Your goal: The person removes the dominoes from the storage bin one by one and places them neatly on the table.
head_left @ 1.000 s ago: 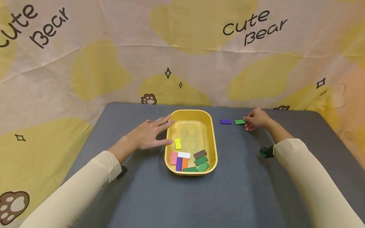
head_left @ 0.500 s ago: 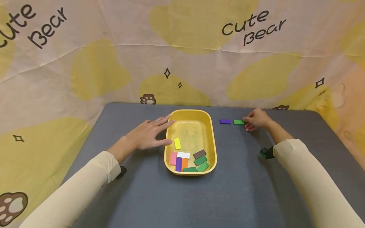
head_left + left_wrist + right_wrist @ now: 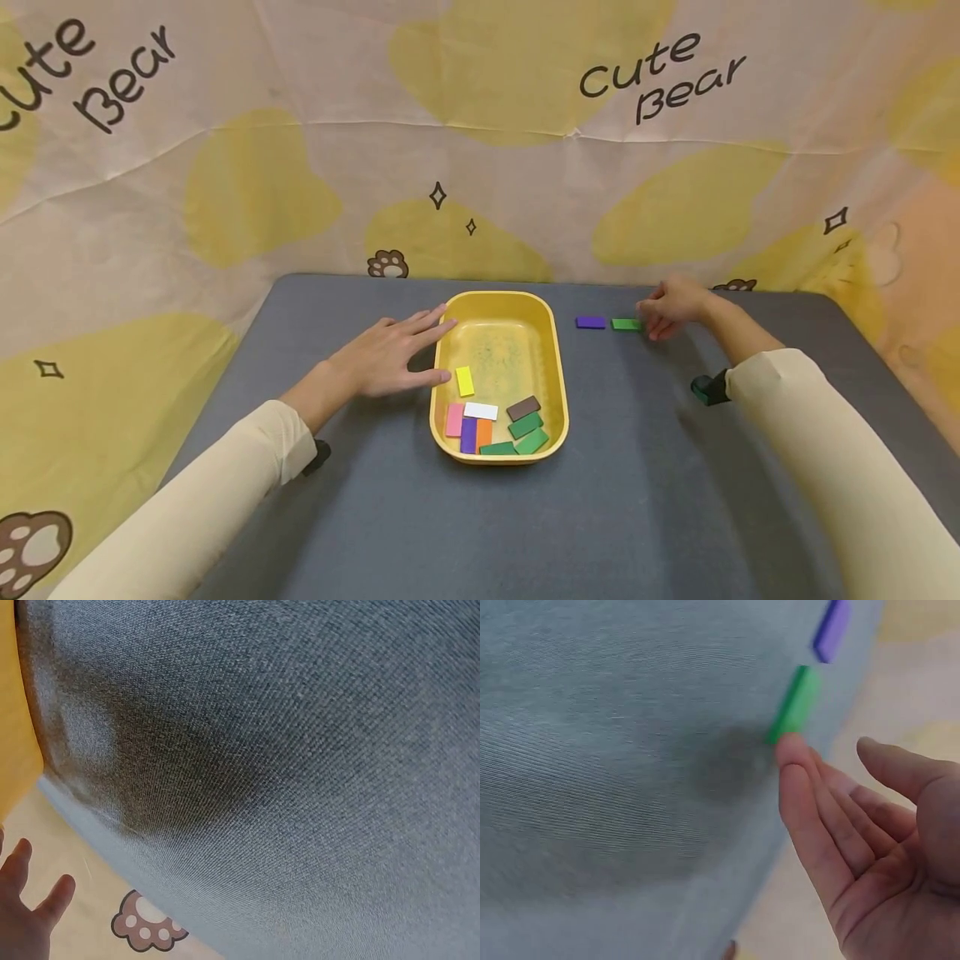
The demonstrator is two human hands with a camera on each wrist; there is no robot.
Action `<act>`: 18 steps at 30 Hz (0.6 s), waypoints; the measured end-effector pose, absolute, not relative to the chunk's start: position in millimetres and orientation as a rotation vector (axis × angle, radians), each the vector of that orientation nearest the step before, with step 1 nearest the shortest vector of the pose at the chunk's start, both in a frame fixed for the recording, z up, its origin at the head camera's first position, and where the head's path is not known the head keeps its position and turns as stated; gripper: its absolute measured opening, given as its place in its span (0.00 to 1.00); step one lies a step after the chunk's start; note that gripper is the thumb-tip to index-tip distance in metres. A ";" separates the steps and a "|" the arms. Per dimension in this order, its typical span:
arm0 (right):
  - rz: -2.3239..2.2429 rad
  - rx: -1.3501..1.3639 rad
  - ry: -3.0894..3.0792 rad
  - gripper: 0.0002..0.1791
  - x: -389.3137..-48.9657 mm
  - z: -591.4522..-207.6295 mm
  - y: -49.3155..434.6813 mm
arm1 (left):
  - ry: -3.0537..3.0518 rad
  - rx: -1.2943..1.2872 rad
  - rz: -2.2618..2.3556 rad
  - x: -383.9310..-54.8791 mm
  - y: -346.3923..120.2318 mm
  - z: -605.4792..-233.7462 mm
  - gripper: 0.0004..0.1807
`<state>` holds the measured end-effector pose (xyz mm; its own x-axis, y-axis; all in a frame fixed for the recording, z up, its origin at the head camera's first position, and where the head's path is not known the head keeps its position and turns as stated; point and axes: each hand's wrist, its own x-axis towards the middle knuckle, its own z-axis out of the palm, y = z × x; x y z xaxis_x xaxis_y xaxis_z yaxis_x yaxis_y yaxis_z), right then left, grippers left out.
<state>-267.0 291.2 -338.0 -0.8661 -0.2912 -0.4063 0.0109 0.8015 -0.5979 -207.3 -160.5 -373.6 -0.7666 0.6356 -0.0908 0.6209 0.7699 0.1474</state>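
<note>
Head view, near to far: left sleeve [image 3: 187, 500] and right sleeve [image 3: 825, 467], both cream. Tray [image 3: 502, 307], yellow, mid-table, holding nine flat blocks, mostly at its near end: dark green one [image 3: 498, 448] along the near wall; light green one [image 3: 532, 441] slanted beside it; purple one [image 3: 468, 435] and orange one [image 3: 483, 432] side by side; mid-green one [image 3: 525, 426]; pink one [image 3: 454, 420]; white one [image 3: 481, 411], crosswise; brown one [image 3: 523, 407]; yellow one [image 3: 465, 381], set apart. Left hand [image 3: 390, 357]: fingers straight and spread at the tray's left rim, gripping nothing. Right hand [image 3: 671, 308]: fingers extended, thumb clear of them, nothing gripped; right wrist view puts a fingertip at the end of the outer green block [image 3: 626, 324], contact uncertain. Outer purple block [image 3: 590, 322]: in line to its left, small gap between. Status, judged by placement: two blocks laid out in a row right of the tray's far end; nine left inside. Table [image 3: 375, 525]: grey, finely woven top, rounded far corners, arm shadows across it. Cloth [image 3: 487, 67]: hung behind, creased, pale with yellow patches, paw prints, outlined stars, "Cute Bear" lettering.
</note>
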 end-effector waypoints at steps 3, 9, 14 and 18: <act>-0.827 -0.267 2.502 0.19 -269.8 -325.4 284.6 | 2.828 1.016 0.166 -207.2 -160.9 -374.0 0.47; -0.907 -0.359 2.508 0.19 -272.5 -305.1 256.9 | 2.832 1.016 0.168 -206.8 -161.7 -373.5 0.47; -0.949 -0.405 2.474 0.19 -271.6 -294.2 225.3 | 2.835 1.020 0.162 -206.4 -162.1 -372.4 0.47; -0.982 -0.428 2.447 0.18 -269.7 -289.8 200.3 | 2.831 1.022 0.172 -206.3 -161.4 -372.3 0.47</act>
